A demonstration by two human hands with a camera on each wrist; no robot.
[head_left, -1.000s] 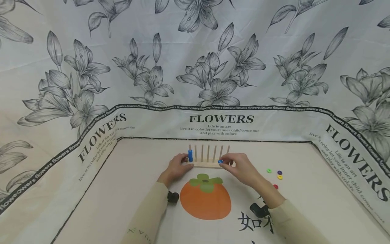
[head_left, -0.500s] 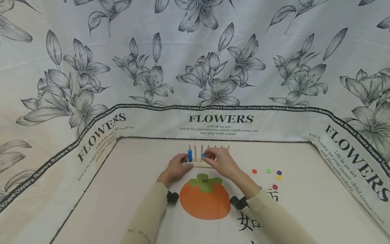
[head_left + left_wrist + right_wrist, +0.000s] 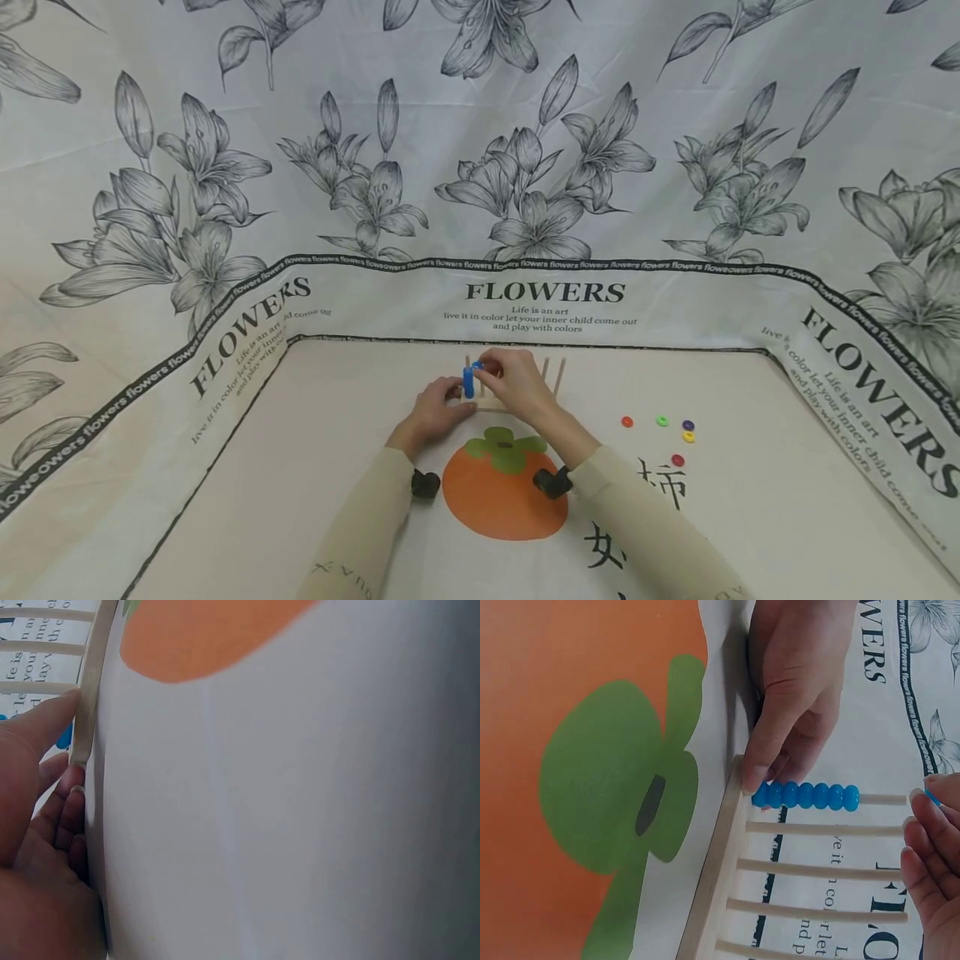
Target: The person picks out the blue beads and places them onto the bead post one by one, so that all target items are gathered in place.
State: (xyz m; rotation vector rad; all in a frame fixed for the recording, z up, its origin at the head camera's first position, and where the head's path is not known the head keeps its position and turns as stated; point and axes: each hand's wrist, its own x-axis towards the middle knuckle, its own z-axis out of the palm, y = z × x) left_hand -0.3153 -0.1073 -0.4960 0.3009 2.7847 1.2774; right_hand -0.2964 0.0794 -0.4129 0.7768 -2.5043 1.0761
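A wooden peg rack (image 3: 491,406) stands on the table, with a row of upright pegs. Several blue beads (image 3: 806,795) are stacked on its leftmost peg. My left hand (image 3: 435,410) grips the rack's left end, thumb on the front of the base and fingers around the end, as the left wrist view shows. My right hand (image 3: 521,387) pinches one more blue bead (image 3: 931,796) between thumb and fingertips. That bead is close to the top of the leftmost peg; the fingers cover most of it. Some middle pegs are hidden behind this hand in the head view.
Loose beads lie to the right: orange-red (image 3: 627,422), green (image 3: 662,421), purple (image 3: 688,425), yellow (image 3: 688,437) and red (image 3: 678,460). A printed persimmon (image 3: 506,496) marks the cloth before the rack. Flowered fabric (image 3: 547,308) rises behind it.
My right hand has carried the blue bead leftward and up, from the rack's right side to the leftmost peg. My left hand has stayed on the rack's end.
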